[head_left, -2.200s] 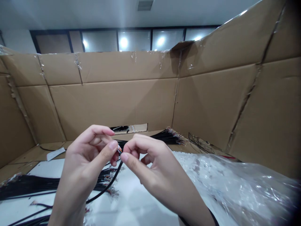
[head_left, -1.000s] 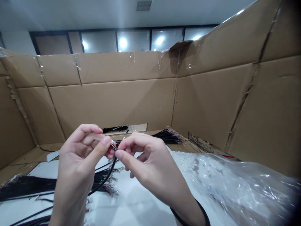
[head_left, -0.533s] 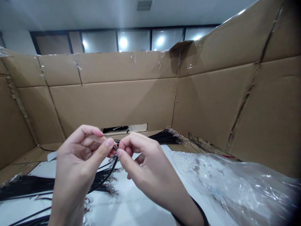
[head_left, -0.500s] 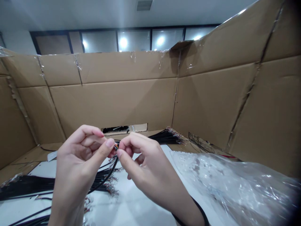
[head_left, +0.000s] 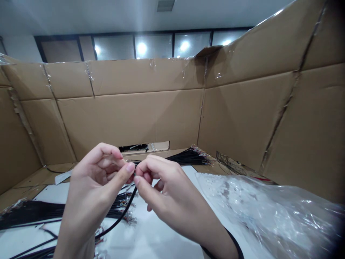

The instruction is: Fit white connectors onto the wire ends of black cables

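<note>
Cable: one black cable (head_left: 124,213) is up in the air in front of the person. Its top end sits right where the fingertips of both hands meet, and the rest curves down and left to the table. The tip is buried behind the fingers, so I can't tell what's on it.
Left hand: the left hand (head_left: 93,187) is closed down narrow, thumb and forefinger pinching the cable end, other fingers curled in.
Right hand: pretty much the same deal. The right hand (head_left: 164,192) pinches that end from the other side, and its fingertips touch the left thumb.
Table: white table top (head_left: 159,237). A loose bundle of black cables (head_left: 29,212) lies on the left, under the left hand. A second bundle (head_left: 188,157) fans out at the back.
Bag: a crinkly clear plastic bag (head_left: 258,212) of small white bits, just beside the right forearm.
Surround: taped cardboard walls (head_left: 134,118) stand on three sides, with a slot (head_left: 145,146) cut low in the back one.
Room: glass panels (head_left: 151,45) with light glare show above the cardboard.
Pose: both hands are raised over the table, palms turned toward each other. A thin black wrist band (head_left: 235,244) is on the right wrist.
</note>
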A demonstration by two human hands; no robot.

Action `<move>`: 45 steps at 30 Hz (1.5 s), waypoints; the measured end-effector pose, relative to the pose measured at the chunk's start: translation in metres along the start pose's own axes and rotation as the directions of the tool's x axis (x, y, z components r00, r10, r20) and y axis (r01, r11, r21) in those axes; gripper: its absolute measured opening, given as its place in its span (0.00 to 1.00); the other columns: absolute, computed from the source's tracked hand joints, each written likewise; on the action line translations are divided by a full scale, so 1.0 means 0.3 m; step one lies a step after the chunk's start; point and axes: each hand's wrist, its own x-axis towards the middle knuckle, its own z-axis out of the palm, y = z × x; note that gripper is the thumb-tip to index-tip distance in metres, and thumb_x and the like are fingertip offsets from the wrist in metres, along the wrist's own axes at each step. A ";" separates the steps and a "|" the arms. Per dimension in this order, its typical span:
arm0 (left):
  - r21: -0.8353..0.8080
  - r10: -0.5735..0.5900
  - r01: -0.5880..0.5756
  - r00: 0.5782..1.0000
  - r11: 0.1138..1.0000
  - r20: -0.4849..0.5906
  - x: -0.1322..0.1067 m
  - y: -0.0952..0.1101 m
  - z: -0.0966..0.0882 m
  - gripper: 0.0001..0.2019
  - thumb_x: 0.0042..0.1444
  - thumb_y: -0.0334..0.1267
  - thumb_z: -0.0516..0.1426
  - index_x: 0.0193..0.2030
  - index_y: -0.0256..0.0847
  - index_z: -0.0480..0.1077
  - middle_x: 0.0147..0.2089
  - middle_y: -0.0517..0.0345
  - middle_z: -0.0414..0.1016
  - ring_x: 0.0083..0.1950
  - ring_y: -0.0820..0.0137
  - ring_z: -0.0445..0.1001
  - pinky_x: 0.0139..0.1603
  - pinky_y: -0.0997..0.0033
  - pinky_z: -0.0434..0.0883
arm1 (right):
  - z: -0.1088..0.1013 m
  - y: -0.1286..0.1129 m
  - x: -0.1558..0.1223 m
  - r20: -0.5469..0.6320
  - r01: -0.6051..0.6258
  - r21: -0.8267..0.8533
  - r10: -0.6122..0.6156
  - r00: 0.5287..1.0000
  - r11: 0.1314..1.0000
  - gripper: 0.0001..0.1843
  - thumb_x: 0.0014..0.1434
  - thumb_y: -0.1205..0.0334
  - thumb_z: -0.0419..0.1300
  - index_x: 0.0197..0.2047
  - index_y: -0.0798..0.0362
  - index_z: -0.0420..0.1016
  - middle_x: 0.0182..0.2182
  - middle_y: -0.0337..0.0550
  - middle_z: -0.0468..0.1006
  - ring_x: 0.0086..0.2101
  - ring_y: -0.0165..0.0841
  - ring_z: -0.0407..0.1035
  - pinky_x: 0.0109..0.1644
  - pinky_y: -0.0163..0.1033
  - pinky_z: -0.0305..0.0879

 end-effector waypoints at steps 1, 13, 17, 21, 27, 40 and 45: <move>-0.004 -0.004 0.004 1.000 1.000 -0.003 0.001 0.000 0.002 0.10 0.48 0.30 0.65 0.33 0.42 0.68 0.25 0.66 0.73 0.25 0.78 0.74 0.27 0.85 0.74 | 0.000 0.000 0.000 0.003 0.003 -0.006 -0.003 1.000 1.000 0.10 0.61 0.69 0.54 0.27 0.54 0.64 0.27 0.32 0.67 0.27 0.23 0.64 0.35 0.34 0.62; 0.007 -0.014 0.014 1.000 1.000 0.017 0.001 0.002 -0.003 0.09 0.50 0.31 0.65 0.31 0.41 0.67 0.23 0.67 0.73 0.23 0.79 0.73 0.26 0.87 0.73 | -0.004 0.006 0.002 0.008 -0.001 0.014 0.001 1.000 1.000 0.08 0.60 0.70 0.54 0.28 0.54 0.67 0.28 0.33 0.68 0.27 0.23 0.65 0.35 0.33 0.62; -0.037 -0.051 0.054 0.997 0.998 0.057 0.003 -0.002 0.004 0.09 0.50 0.32 0.65 0.32 0.41 0.67 0.23 0.65 0.74 0.24 0.77 0.74 0.26 0.84 0.74 | -0.009 0.002 0.005 0.009 0.006 0.011 -0.006 1.000 1.000 0.09 0.61 0.69 0.55 0.28 0.54 0.68 0.28 0.33 0.69 0.28 0.23 0.66 0.34 0.32 0.62; -0.046 -0.043 0.043 0.999 0.998 0.016 -0.003 -0.001 0.016 0.10 0.50 0.31 0.65 0.33 0.42 0.67 0.25 0.66 0.73 0.25 0.78 0.74 0.26 0.85 0.73 | -0.014 -0.007 0.003 -0.065 -0.010 -0.031 0.008 0.998 0.999 0.08 0.60 0.68 0.56 0.28 0.54 0.69 0.26 0.34 0.70 0.28 0.25 0.66 0.35 0.33 0.63; -0.038 -0.028 0.026 0.999 0.999 -0.030 -0.008 -0.001 0.024 0.10 0.51 0.32 0.65 0.35 0.43 0.67 0.27 0.66 0.73 0.26 0.77 0.75 0.28 0.84 0.73 | -0.017 -0.008 -0.003 -0.114 -0.052 -0.035 0.047 0.992 0.998 0.06 0.59 0.65 0.60 0.29 0.54 0.71 0.26 0.36 0.71 0.28 0.27 0.67 0.34 0.34 0.65; 0.004 -0.030 0.031 1.000 1.000 -0.004 -0.008 0.000 0.024 0.09 0.52 0.32 0.64 0.35 0.43 0.67 0.26 0.66 0.72 0.26 0.78 0.73 0.28 0.84 0.73 | -0.015 0.003 -0.005 -0.069 -0.026 0.007 0.026 0.997 1.000 0.08 0.63 0.68 0.53 0.32 0.53 0.70 0.31 0.37 0.73 0.31 0.27 0.70 0.40 0.36 0.66; 0.013 -0.001 0.001 1.000 1.000 -0.022 -0.011 -0.003 0.030 0.08 0.53 0.32 0.64 0.34 0.43 0.67 0.26 0.66 0.72 0.26 0.77 0.74 0.29 0.83 0.73 | -0.013 0.002 -0.009 -0.065 -0.033 -0.054 0.029 0.997 0.998 0.10 0.66 0.68 0.51 0.33 0.54 0.69 0.34 0.40 0.73 0.33 0.29 0.69 0.39 0.36 0.65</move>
